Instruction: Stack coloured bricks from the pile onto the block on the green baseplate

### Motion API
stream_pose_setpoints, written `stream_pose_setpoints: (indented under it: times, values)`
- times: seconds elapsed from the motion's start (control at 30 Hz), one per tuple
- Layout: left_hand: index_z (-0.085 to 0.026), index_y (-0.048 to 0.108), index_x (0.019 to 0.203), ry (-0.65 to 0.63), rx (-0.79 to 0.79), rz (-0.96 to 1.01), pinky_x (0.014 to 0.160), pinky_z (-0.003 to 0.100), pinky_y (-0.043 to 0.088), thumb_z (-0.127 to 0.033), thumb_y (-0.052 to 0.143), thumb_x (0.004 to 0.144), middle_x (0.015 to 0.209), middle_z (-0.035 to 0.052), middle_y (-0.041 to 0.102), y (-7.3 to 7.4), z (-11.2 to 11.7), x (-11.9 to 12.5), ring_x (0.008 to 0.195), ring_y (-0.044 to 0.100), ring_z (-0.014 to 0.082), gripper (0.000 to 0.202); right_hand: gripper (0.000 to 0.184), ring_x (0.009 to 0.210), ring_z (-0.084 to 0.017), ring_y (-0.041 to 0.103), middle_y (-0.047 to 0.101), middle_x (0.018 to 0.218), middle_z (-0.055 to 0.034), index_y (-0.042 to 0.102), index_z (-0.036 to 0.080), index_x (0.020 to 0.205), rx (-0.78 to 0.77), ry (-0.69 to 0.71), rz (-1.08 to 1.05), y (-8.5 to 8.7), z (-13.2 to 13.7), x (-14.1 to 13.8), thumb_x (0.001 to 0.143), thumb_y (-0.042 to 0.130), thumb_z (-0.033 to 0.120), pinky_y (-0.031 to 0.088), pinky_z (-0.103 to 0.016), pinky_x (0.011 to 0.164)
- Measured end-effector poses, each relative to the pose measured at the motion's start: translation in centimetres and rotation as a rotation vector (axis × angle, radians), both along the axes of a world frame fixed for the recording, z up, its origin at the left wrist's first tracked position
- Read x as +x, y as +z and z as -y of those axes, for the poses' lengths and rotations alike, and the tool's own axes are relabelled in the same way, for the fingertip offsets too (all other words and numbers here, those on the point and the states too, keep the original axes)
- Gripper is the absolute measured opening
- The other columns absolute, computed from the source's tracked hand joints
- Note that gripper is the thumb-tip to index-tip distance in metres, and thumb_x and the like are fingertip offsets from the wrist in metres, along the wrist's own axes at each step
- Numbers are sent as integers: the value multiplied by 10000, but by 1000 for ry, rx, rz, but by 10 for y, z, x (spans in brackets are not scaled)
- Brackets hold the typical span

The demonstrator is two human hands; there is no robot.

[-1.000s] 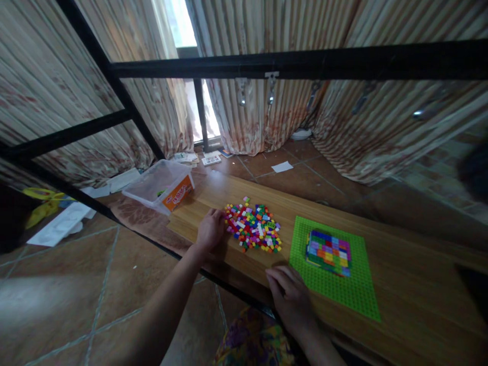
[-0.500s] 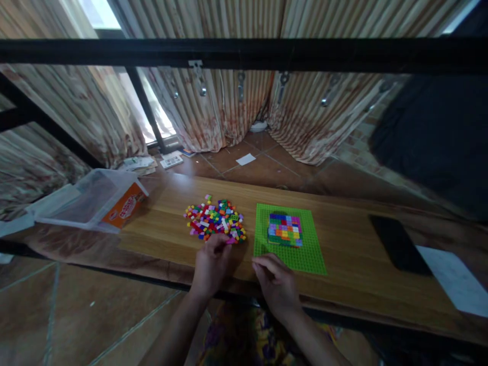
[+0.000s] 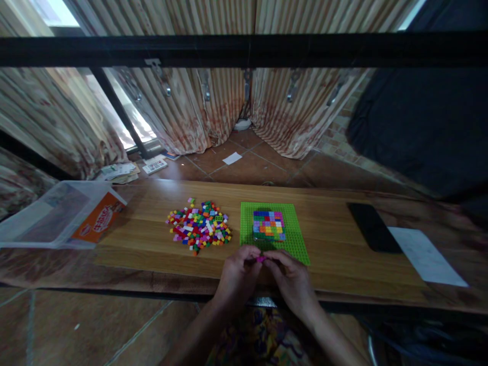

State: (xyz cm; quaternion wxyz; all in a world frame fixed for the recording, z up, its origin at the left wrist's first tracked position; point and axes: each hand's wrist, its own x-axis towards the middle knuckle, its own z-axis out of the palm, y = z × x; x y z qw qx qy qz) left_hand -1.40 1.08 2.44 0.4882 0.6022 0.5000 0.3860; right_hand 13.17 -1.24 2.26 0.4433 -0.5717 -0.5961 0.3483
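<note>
My left hand [image 3: 238,274] and my right hand [image 3: 293,279] meet at the near edge of the wooden table [image 3: 152,234], fingertips pinched together around a small pink brick [image 3: 261,259]. Just beyond them lies a green baseplate [image 3: 293,239] with a patch of mixed-colour bricks [image 3: 269,225] built on it. A loose pile of small coloured bricks [image 3: 198,227] lies on the table to the left of the plate.
A clear plastic tub [image 3: 57,213] with an orange label rests at the table's left end. A black phone [image 3: 371,226] and a white sheet [image 3: 427,254] lie at the right. A black metal bar [image 3: 244,48] crosses overhead; curtains and floor papers lie behind.
My left hand left the brick pile and came across to my right hand by the plate's near edge, now pinching a pink brick. The view swung to the right.
</note>
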Motion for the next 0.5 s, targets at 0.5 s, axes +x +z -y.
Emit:
stream_pose_setpoints:
  times: [0.5]
  values:
    - [-180,539,1252,-108,110,-313,673,257,478,-237,493,850,892,43,677,-2,-12,27,710,603,134,409,245,843,-197,663,714,903,-51,728,213,897,100,-200,96,-18,-47,60,844,594,410,517,-333,784]
